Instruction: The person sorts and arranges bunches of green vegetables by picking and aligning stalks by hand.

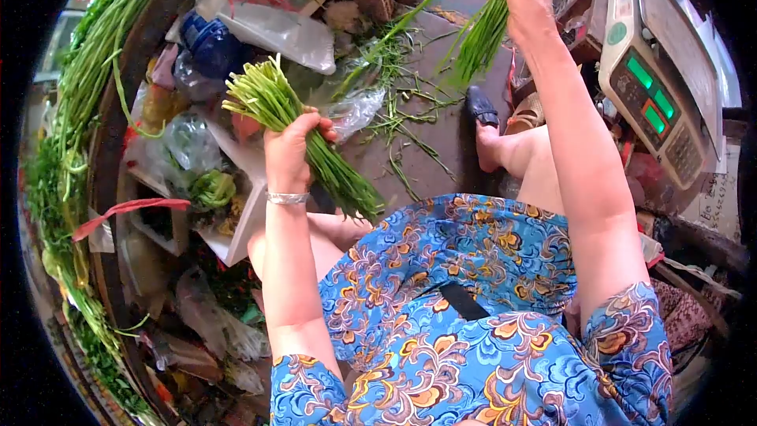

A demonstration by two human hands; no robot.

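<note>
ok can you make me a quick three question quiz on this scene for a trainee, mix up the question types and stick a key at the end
1. Short answer: what does the left hand hold?

2. True or false: the right hand is empty.

3. Multiple choice: on which side of the person does the weighing scale stand?
a) left
b) right
c) both sides, one scale on each

Key:
1. A bunch of green stems.
2. False: it grips a second bunch of green stems.
3. b
</note>
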